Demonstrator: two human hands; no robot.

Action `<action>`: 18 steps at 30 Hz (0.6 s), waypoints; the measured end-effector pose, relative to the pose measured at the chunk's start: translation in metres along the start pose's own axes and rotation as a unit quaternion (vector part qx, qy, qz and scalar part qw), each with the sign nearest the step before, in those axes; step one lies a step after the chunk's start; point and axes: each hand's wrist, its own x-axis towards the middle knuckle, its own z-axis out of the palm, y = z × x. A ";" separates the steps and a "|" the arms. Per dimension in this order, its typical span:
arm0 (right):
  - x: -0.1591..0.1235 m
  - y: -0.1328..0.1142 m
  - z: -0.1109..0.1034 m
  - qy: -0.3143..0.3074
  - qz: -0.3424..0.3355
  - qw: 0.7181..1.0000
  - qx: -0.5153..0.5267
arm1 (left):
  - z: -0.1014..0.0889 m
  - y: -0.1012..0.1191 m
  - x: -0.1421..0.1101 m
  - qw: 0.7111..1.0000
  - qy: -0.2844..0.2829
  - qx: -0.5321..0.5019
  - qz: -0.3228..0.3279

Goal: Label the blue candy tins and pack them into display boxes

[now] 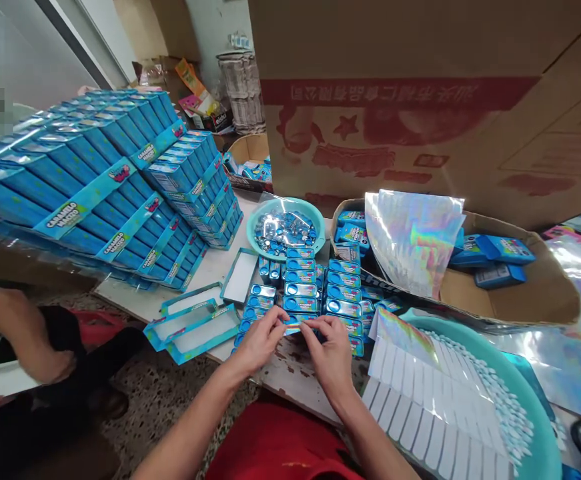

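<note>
My left hand [261, 340] and my right hand [331, 350] come together at the front of the table, thumb and fingers of each pinched on one end of a small shiny strip [293, 326]. Just beyond my fingertips stand rows of small blue tins [300, 304], stacked on one another, with more blue tins [343, 291] to the right. A sheet of narrow strip stickers [420, 393] lies to the right of my right hand, its far edge rainbow-shiny and curled. Part of it rests over a teal basin [545, 427] of small white pieces.
Empty blue display trays [205, 330] lie at left. Tall stacks of filled blue boxes [90, 180] rise behind them. A teal bowl [323, 230] holds small shiny packets. An open carton [560, 287] carries blue boxes and holographic sheets [413, 240]. Another person's arm [25, 327] is at far left.
</note>
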 end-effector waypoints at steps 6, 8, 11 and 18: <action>-0.004 -0.005 0.018 0.046 -0.038 0.987 -0.149 | -0.009 -0.015 0.014 0.996 -0.021 0.078 0.023; -0.006 -0.004 0.022 0.053 -0.043 0.982 -0.177 | -0.009 -0.018 0.018 0.995 -0.029 0.089 0.034; -0.006 -0.002 0.026 0.053 -0.046 0.975 -0.209 | -0.008 -0.023 0.024 0.994 -0.038 0.088 0.052; -0.003 0.002 0.017 0.078 -0.095 0.977 -0.174 | 0.005 -0.049 0.025 0.999 0.002 0.002 -0.038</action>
